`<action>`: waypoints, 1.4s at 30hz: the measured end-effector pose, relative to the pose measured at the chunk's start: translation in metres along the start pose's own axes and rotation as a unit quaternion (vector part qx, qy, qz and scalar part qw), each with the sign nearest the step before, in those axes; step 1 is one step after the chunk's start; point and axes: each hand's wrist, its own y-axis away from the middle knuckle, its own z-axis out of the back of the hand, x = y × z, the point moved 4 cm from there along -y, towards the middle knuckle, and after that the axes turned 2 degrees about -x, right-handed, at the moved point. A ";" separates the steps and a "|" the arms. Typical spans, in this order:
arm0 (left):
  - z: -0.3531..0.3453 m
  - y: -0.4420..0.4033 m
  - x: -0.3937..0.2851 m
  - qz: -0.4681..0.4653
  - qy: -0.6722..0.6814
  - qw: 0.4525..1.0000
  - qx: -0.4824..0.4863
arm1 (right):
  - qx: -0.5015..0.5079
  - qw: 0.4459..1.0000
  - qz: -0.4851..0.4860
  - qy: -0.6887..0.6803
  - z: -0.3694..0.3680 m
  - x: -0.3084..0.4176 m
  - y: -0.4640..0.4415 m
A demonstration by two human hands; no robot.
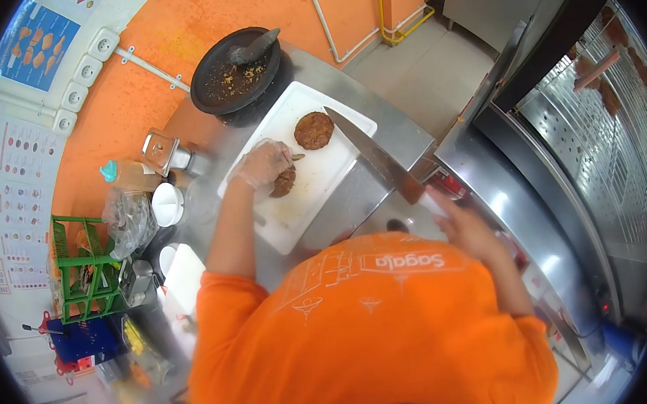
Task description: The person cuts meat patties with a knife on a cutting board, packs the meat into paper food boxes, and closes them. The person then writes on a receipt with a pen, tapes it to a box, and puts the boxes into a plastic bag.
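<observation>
Tray (316, 186) on steel counter (404, 141), orange wall (277, 4)

metal knife (383, 160), plastic tray (326, 169) (smooth), rough patty (314, 130)

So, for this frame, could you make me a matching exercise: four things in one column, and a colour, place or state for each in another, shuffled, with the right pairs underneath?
Things:
1. Knife
2. Mortar
3. Rack
4. Left hand

Colour, place or state:
A. Green, beside the wall
B. Gloved, over a patty on the white tray
C. Held in the right hand
D. Dark, with a pestle resting in it

Right pairs: 1-C, 2-D, 3-A, 4-B
</observation>
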 end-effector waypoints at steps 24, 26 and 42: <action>-0.050 0.053 -0.008 0.048 0.015 0.940 -0.339 | 0.259 0.965 0.043 -0.004 0.081 0.011 -0.102; -0.047 0.057 0.001 0.015 0.034 0.941 -0.337 | 0.333 0.942 -0.010 0.030 0.082 0.007 -0.128; -0.051 0.084 -0.006 -0.045 0.083 0.911 -0.402 | 0.346 0.938 -0.018 0.016 0.056 0.014 -0.212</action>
